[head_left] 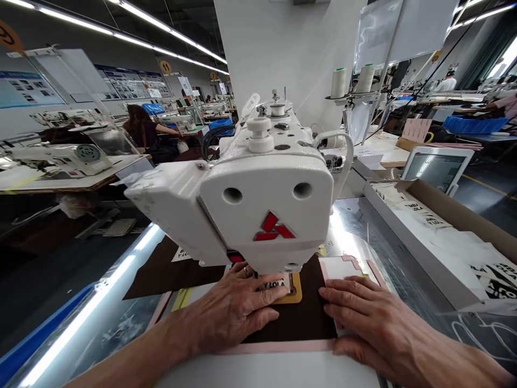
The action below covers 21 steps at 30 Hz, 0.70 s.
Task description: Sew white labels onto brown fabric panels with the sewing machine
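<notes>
A white sewing machine head (266,188) with a red three-part emblem fills the middle of the view. Beneath it lies dark brown fabric (302,323) inside a white template (274,369) with pink edging. On the fabric is a white label (277,282) with black lettering, within a yellow frame (298,295). My left hand (238,304) is open, fingers outstretched, the index fingertip on the label's lower edge; its other fingertips are partly hidden below the machine head. My right hand (367,312) rests open and flat on the template's right border, fingertips by the fabric's edge.
On the right stands a long box (428,242) holding lettered labels, with a tablet-like screen (436,167) behind it. Thread cones (338,83) sit on a rack at the back right. Another sewing machine (64,159) and a seated person (141,129) are at the left.
</notes>
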{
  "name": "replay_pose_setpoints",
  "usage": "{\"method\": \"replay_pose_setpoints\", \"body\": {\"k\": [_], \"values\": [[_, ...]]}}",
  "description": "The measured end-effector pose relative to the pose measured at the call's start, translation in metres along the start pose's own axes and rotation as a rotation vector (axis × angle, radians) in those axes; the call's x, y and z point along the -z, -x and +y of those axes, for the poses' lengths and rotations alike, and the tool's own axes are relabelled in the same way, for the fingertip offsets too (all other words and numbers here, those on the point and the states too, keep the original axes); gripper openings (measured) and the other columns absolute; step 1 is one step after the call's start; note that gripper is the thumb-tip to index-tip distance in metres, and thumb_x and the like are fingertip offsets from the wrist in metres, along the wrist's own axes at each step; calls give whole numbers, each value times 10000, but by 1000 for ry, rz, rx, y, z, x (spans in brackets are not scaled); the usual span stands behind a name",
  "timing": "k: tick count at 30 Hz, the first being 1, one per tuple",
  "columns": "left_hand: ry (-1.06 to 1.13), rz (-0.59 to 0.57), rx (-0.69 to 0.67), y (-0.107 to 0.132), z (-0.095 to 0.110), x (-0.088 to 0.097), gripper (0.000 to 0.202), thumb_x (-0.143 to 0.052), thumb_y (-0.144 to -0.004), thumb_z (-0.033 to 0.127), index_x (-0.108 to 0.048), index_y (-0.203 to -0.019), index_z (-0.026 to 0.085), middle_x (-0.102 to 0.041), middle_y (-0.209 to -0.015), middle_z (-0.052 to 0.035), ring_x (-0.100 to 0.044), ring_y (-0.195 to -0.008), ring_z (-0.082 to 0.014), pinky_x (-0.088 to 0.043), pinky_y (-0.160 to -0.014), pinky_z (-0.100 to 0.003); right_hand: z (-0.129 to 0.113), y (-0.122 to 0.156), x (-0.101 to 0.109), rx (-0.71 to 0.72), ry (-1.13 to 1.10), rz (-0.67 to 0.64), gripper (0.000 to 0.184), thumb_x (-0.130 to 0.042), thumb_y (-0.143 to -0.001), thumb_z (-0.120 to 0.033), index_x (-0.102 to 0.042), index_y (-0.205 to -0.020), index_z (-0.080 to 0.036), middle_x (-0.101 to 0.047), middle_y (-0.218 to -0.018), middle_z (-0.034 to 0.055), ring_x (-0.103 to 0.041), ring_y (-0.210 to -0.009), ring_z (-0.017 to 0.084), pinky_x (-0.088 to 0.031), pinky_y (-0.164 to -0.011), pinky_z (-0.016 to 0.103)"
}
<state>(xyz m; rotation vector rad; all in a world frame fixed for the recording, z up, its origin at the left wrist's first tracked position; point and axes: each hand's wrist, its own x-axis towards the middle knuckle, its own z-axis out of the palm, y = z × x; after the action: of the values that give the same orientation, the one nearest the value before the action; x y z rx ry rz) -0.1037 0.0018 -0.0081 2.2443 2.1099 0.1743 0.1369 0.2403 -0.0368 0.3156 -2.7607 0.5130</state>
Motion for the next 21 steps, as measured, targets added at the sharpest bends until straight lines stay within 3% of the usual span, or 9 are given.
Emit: {"method": "replay_pose_setpoints", "body": {"k": [11,16,21], "values": [[36,6,-17,1,-3,-2,438,-560,-1110,352,-544,-1546,316,-595,-1548,-21,-657,-1207,-269,-476,-965,-370,0,-4,3,27,15,6,368,-582,-1095,-484,-735,-1258,-192,-732,-1379,84,-702,-1249,278,-523,-1096,442],[-16,-6,-20,0,-2,0,427,-544,-1113,356,-548,-1539,329,-589,-1553,-21,-661,-1199,-293,-463,-1014,-417,1,-4,2,19,-3,4,368,-588,-1092,-484,-735,-1261,-193,-735,-1373,81,-699,-1254,277,-523,-1103,444],[15,17,-34,2,-4,-2,453,-496,-1132,349,-490,-1584,338,-554,-1588,-22,-658,-1241,-265,-470,-1016,-378,1,-2,1,2,-22,2,371,-602,-1083,-493,-738,-1273,-205,-733,-1375,93,-685,-1279,267,-504,-1134,426]]}}
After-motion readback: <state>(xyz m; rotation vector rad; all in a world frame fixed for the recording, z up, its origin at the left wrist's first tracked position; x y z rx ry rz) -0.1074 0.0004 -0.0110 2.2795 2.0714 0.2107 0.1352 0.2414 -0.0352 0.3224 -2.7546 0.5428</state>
